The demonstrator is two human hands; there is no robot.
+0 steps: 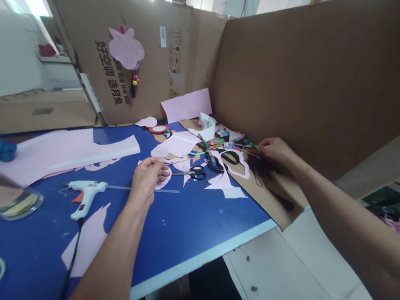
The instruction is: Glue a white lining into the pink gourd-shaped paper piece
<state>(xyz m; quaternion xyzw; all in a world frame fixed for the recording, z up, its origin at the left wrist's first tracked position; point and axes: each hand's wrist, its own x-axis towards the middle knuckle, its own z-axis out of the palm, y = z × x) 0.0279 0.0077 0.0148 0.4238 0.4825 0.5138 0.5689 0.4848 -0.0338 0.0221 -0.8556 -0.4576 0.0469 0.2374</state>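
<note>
My left hand (148, 178) is over the middle of the blue table, fingers pinched together. A thin tan stick (177, 161) runs rightward from its fingertips. Close beside it, black-handled scissors (197, 172) and a round pink piece (167, 179) lie on the table. My right hand (275, 150) is at the right, by the cardboard wall, over a heap of small craft bits (233, 136). Its fingers are closed near something orange, but what they grip is hidden. Below this hand lie dark tassels (282, 200) on a brown cardboard sheet (292, 216).
A white glue gun (87, 195) with a black cord lies left of my left hand. A glass of liquid (0, 189) and pink felt sheets (72, 148) are farther left. Cardboard walls (315, 82) stand behind and right. A pink flower-shaped piece (126, 49) hangs on the back one.
</note>
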